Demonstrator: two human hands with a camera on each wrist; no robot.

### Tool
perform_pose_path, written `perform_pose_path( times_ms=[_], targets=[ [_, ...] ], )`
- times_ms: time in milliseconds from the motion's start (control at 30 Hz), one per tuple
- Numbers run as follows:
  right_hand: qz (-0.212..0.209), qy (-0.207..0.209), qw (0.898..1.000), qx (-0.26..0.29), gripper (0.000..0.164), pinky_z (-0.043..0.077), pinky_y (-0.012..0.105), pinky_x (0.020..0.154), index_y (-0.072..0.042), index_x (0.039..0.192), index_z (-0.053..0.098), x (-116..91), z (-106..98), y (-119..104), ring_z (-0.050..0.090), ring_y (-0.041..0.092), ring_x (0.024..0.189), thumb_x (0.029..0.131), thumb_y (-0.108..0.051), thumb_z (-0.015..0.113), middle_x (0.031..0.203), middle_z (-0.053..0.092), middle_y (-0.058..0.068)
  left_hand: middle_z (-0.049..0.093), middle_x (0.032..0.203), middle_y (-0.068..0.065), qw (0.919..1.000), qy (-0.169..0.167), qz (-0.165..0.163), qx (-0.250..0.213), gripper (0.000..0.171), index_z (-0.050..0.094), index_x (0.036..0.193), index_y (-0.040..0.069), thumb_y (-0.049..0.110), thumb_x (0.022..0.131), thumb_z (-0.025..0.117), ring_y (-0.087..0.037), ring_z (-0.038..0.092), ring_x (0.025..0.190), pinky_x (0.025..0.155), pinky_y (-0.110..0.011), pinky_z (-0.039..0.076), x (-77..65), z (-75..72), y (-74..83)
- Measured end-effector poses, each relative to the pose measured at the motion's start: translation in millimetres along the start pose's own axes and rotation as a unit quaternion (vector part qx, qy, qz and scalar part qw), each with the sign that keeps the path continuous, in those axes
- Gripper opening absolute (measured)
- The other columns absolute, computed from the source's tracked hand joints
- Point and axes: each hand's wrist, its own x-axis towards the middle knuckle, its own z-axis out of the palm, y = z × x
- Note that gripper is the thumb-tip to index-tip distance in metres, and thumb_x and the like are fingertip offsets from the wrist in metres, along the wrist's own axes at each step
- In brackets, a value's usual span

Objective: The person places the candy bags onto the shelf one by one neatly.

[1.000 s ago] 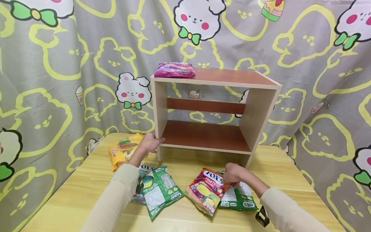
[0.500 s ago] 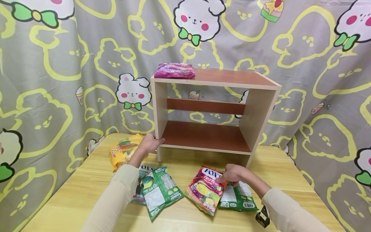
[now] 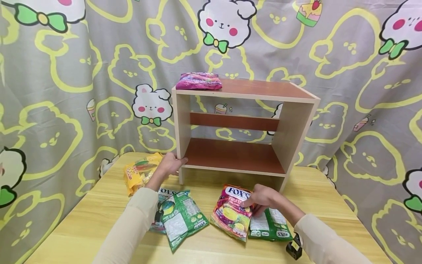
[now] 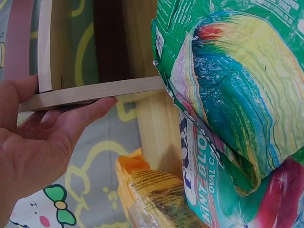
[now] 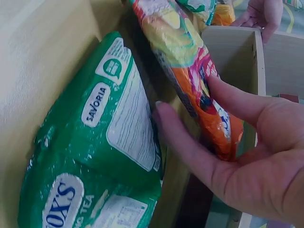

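A person's right hand [image 3: 263,198] clamps the red-and-orange FOX'S Fruits bag [image 3: 230,214] between thumb and fingers over a wood-grain counter [image 3: 76,220]. The bag's middle lies at about 8 o'clock from that hand; its long axis runs from between 12 and 1 o'clock down to between 6 and 7, the grip falling on the side near the orange top end. In the right wrist view the bag appears tipped on edge, though how far its lower end clears the counter cannot be told.

The right hand is the nearer by far. The left hand [image 3: 170,164], at 10 o'clock from the bag and well apart from it, grips the shelf unit [image 3: 270,88] at its left upright, thumb and fingers on opposite sides of the wood. The unit's middle board [image 3: 232,156] sits at 11 o'clock from the right hand.

A green bag [image 3: 270,227] lies between 5 and 6 o'clock from the right hand, just beside the fruit bag. At 9 o'clock from the fruit bag, another green pack [image 3: 184,216] overlaps a mint bag [image 3: 157,216].
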Motion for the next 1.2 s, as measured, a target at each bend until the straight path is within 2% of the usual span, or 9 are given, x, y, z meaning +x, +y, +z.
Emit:
perform_pose_path(
  times_ms=[133, 367, 567, 767, 867, 1000, 1133, 1200],
  targets=[
    [-0.013, 0.024, 0.998, 0.048, 0.037, 0.064, 0.041, 0.067, 0.007, 0.101, 0.063, 4.3, 2.9, -1.7, 0.074, 0.027, 0.074, 0.083, -0.017, 0.084, 0.092, 0.071, 0.015, 0.058, 0.135, -0.028, 1.0000, 0.001, 0.000, 0.001, 0.049, 0.054, 0.136, -0.008, 0.025, 0.101, 0.060, -0.041, 0.059, 0.125, 0.083, -0.046, 0.063, -0.1, 0.1, -0.5],
    [-0.030, 0.101, 0.991, 0.078, 0.058, 0.064, 0.041, 0.066, 0.004, 0.113, 0.046, 11.6, 6.3, -10.2, 0.070, 0.025, 0.071, 0.077, -0.014, 0.088, 0.098, 0.064, 0.020, 0.058, 0.133, -0.029, 1.0000, 0.003, 0.006, 0.002, 0.047, 0.056, 0.134, -0.009, 0.025, 0.101, 0.059, -0.041, 0.059, 0.123, 0.080, -0.044, 0.063, 0.3, 0.1, -0.5],
    [-0.031, 0.145, 0.984, 0.098, 0.054, 0.063, 0.039, 0.070, 0.009, 0.115, 0.058, 15.9, 9.9, -14.0, 0.070, 0.022, 0.078, 0.077, -0.014, 0.087, 0.105, 0.068, 0.021, 0.059, 0.131, -0.027, 1.0000, 0.005, 0.002, 0.003, 0.047, 0.057, 0.133, -0.009, 0.026, 0.101, 0.060, -0.040, 0.061, 0.121, 0.079, -0.042, 0.063, 1.2, -0.6, -0.6],
    [-0.027, 0.159, 0.978, 0.130, 0.041, 0.062, 0.041, 0.081, 0.009, 0.107, 0.066, 18.9, 14.9, -13.5, 0.068, 0.024, 0.088, 0.079, -0.013, 0.085, 0.108, 0.068, 0.021, 0.060, 0.130, -0.027, 1.0000, 0.001, 0.000, 0.000, 0.047, 0.057, 0.132, -0.008, 0.026, 0.100, 0.061, -0.041, 0.061, 0.121, 0.079, -0.043, 0.063, 1.1, -0.4, -1.3],
    [-0.028, 0.172, 0.976, 0.129, 0.034, 0.062, 0.042, 0.082, 0.007, 0.101, 0.068, 21.0, 16.6, -12.9, 0.067, 0.024, 0.088, 0.080, -0.014, 0.084, 0.106, 0.068, 0.020, 0.060, 0.128, -0.028, 1.0000, 0.000, 0.009, -0.004, 0.045, 0.059, 0.131, -0.009, 0.024, 0.100, 0.061, -0.042, 0.061, 0.120, 0.078, -0.043, 0.064, 1.4, -0.5, -1.9],
    [-0.031, 0.188, 0.976, 0.108, 0.030, 0.061, 0.041, 0.075, 0.007, 0.097, 0.068, 23.7, 19.0, -12.0, 0.066, 0.023, 0.081, 0.082, -0.015, 0.082, 0.098, 0.069, 0.018, 0.061, 0.125, -0.028, 0.9998, 0.002, 0.019, -0.008, 0.043, 0.061, 0.129, -0.009, 0.023, 0.100, 0.061, -0.044, 0.062, 0.118, 0.077, -0.043, 0.064, 1.7, -1.1, -2.5],
    [-0.044, 0.184, 0.979, 0.080, 0.036, 0.059, 0.040, 0.073, 0.011, 0.110, 0.063, 25.9, 22.4, -11.2, 0.065, 0.025, 0.083, 0.088, -0.015, 0.075, 0.101, 0.068, 0.020, 0.061, 0.125, -0.028, 0.9998, 0.003, 0.020, -0.007, 0.043, 0.061, 0.128, -0.009, 0.023, 0.100, 0.061, -0.044, 0.062, 0.118, 0.076, -0.042, 0.064, 2.2, -1.0, -3.1],
    [-0.052, 0.182, 0.979, 0.071, 0.043, 0.058, 0.041, 0.074, 0.012, 0.123, 0.057, 26.6, 24.4, -11.0, 0.064, 0.028, 0.089, 0.092, -0.015, 0.069, 0.109, 0.066, 0.023, 0.061, 0.124, -0.028, 0.9998, 0.003, 0.020, -0.006, 0.043, 0.061, 0.129, -0.009, 0.023, 0.100, 0.061, -0.042, 0.063, 0.117, 0.076, -0.042, 0.064, 2.2, -1.1, -3.0]
  ],
)
